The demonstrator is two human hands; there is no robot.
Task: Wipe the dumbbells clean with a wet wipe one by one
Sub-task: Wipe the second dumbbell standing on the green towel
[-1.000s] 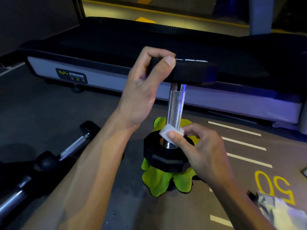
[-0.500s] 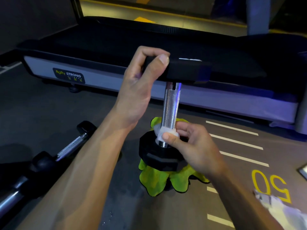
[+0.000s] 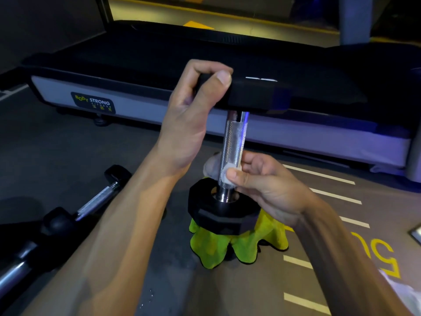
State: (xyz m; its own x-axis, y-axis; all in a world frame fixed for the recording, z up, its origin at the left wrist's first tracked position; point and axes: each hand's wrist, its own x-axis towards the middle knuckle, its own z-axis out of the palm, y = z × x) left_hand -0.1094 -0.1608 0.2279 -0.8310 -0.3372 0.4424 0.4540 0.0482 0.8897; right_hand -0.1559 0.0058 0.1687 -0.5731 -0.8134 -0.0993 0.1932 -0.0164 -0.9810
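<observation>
One black dumbbell with a knurled chrome handle (image 3: 233, 153) stood upright at the middle of the view, its lower black weight head (image 3: 222, 213) resting on one crumpled lime-green cloth (image 3: 214, 246) spread on the dark grey floor (image 3: 57, 151). The left hand (image 3: 189, 124) came in from 7 o'clock and gripped the upper weight head (image 3: 257, 93) at about 12 o'clock of the handle, fingers curled over its top edge and the thumb pressed flat against its near face. The right hand (image 3: 266, 185) entered from 5 o'clock; its thumb and fingers pinched one small white wet wipe (image 3: 224, 173) against the lower part of the chrome handle, just above the lower head, with the remaining fingers curled round the far side of the bar.

At 9 o'clock, well apart from the upright one, two more dumbbells lay on the floor: a small black one with a chrome grip (image 3: 91, 199) and, at 8 o'clock, a larger one (image 3: 13, 267) cut off by the frame edge. That made three dumbbells in sight. Behind them, from 10 to 2 o'clock, stretched one treadmill deck with a grey side rail (image 3: 141, 108) carrying a "BODY STRONG" label. White stripes (image 3: 319, 175) and yellow numerals (image 3: 376, 254) marked the floor at 3 to 4 o'clock. At 4 o'clock a pale crinkled object (image 3: 405, 293) was too blurred to identify.
</observation>
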